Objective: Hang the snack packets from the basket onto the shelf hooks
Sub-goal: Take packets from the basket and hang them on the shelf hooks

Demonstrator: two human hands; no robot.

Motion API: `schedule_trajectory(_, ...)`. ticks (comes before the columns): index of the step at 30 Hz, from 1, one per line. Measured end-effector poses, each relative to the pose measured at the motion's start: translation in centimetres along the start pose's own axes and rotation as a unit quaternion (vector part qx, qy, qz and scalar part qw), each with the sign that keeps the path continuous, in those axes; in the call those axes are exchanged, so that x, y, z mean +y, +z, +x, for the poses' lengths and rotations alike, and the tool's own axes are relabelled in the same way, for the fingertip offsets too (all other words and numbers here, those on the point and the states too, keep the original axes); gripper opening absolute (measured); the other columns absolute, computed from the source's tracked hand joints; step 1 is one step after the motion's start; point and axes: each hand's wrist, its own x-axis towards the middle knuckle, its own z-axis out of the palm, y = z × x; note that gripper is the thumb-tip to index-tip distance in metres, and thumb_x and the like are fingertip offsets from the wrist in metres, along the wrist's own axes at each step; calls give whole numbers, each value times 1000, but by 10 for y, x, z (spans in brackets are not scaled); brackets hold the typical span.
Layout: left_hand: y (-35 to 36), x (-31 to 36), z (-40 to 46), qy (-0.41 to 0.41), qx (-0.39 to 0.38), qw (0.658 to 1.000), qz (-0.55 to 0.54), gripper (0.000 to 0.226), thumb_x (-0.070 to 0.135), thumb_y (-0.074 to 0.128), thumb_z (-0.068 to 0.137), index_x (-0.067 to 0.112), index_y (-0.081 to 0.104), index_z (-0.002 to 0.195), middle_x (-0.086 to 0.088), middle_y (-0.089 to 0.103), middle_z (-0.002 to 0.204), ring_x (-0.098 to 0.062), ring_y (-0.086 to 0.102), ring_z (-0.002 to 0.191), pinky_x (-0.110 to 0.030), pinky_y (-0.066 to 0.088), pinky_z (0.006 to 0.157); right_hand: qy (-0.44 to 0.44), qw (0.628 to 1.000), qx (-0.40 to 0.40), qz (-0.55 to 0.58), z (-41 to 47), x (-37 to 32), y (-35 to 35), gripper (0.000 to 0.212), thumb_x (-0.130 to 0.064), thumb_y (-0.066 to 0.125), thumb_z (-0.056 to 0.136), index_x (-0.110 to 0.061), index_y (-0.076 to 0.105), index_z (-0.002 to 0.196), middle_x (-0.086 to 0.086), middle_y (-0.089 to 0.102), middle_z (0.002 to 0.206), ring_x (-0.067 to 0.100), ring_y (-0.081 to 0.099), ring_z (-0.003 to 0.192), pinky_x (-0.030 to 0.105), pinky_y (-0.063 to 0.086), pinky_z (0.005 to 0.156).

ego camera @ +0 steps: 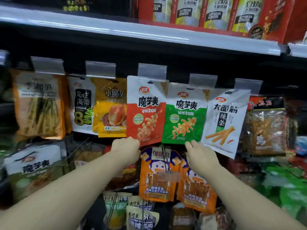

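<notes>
The left hand (126, 147) is closed on the bottom left corner of the red-and-white packet (146, 110), fingers curled under the lower edge so the glossy foil bows slightly there. The right hand (200, 152) reaches up to the bottom edge of the green-and-white packet (183, 113); its fingers touch the lower right corner, but whether they pinch it or only press against it cannot be told, since the fingertips are hidden behind the hand. Both packets are flat, rectangular pouches with a white top half, bold black characters and a coloured lower half printed with orange skewered strips, and both hang side by side from hooks under clear plastic label holders (152, 71) — the red one overlapping the green one's left edge a little. Just right of the green packet hangs a white packet (226, 120) tilted off vertical (its lower corner swings out toward the camera), printed with long orange sticks. To the left hang a yellow packet (110, 108), a white seaweed packet (81, 105) and an orange packet (39, 107), all smooth and shiny. Below the hands, two orange cartoon-face packets (156, 175) hang on the next row — their film creased and reflective. Above runs a pale shelf edge (99, 25) carrying soybean powder bags (214, 12) in red trays.
</notes>
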Motion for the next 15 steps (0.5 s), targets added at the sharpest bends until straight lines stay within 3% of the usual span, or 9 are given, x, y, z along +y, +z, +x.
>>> schedule_trajectory(5, 22, -51, -54, 27, -39, 998, 35, 27, 33, 48, 94, 20, 61, 113, -4, 64, 110, -28, 64, 101, -33, 45, 72, 6, 996, -82, -19, -44, -67, -1, 51, -15, 47, 94, -14, 29, 142, 9, 44, 134, 28, 44, 123, 37, 44, 91)
schedule_trajectory(10, 69, -98, -114, 117, -14, 991, 60, 28, 22, 48, 96, 20, 53, 123, -2, 54, 125, -28, 64, 96, -32, 33, 55, -19, 992, -121, -16, -94, -144, 14, 48, -16, 47, 92, -15, 34, 138, 8, 48, 132, 28, 47, 120, 36, 43, 87)
schedule_trajectory(13, 104, -123, -144, 123, -58, 989, 53, 22, 22, 46, 96, 19, 56, 116, -2, 59, 112, -29, 64, 93, -34, 34, 58, -36, 987, -157, 4, -119, -191, 32, 36, -20, 43, 96, -14, 38, 132, 7, 49, 130, 28, 47, 119, 35, 41, 79)
schedule_trajectory(15, 128, -140, -166, 110, -99, 988, 49, 20, 22, 47, 96, 19, 58, 112, -2, 63, 103, -27, 64, 90, -32, 36, 60, -46, 980, -191, 19, -134, -218, 47, 34, -24, 43, 96, -15, 39, 128, 8, 48, 129, 29, 45, 119, 37, 42, 84)
